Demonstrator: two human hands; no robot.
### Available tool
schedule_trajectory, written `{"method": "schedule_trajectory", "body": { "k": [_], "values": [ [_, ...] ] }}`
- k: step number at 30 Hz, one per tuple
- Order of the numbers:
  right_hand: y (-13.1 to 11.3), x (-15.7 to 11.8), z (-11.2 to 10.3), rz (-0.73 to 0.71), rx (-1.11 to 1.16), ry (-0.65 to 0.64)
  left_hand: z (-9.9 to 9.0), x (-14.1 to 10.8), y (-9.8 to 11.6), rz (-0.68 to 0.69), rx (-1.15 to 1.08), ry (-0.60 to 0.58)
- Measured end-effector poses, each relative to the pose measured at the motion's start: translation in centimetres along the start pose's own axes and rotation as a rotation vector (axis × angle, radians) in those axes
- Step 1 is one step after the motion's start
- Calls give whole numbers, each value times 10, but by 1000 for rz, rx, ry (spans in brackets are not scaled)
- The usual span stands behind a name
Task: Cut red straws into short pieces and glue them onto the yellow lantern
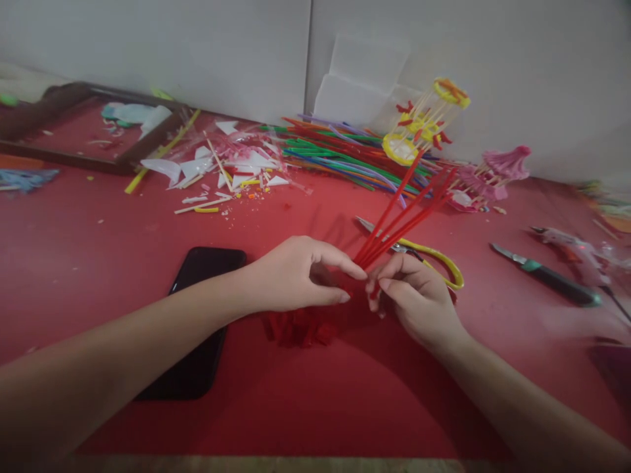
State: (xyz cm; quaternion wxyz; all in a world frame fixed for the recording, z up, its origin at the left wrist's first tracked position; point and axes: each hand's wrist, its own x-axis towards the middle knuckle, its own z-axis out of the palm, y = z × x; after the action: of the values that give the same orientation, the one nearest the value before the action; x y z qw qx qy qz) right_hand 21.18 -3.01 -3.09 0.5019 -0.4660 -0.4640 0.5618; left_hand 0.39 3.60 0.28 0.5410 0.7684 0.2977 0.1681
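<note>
Red pipe cleaners (377,249) lean toward the far right corner of the surface (296,407); the right hand (424,302) pinches a red scrap (377,289), the left hand (290,272) has thumb and forefinger parted (which bears the stems, I cannot tell); a slack hold could splay them

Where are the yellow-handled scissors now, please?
In the head view, the scissors lie right of centre, just beyond the right hand, partly behind the red sticks.
</note>
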Motion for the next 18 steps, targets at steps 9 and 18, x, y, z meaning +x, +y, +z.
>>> {"method": "schedule_trajectory", "body": {
  "k": [9,18],
  "values": [
    [9,4,-5,-37,-66,72,3,3,-4,-36,-202,-13],
    [-3,5,-12,-237,-790,15,9,6,-9,-68,-510,102]
  ]
}}
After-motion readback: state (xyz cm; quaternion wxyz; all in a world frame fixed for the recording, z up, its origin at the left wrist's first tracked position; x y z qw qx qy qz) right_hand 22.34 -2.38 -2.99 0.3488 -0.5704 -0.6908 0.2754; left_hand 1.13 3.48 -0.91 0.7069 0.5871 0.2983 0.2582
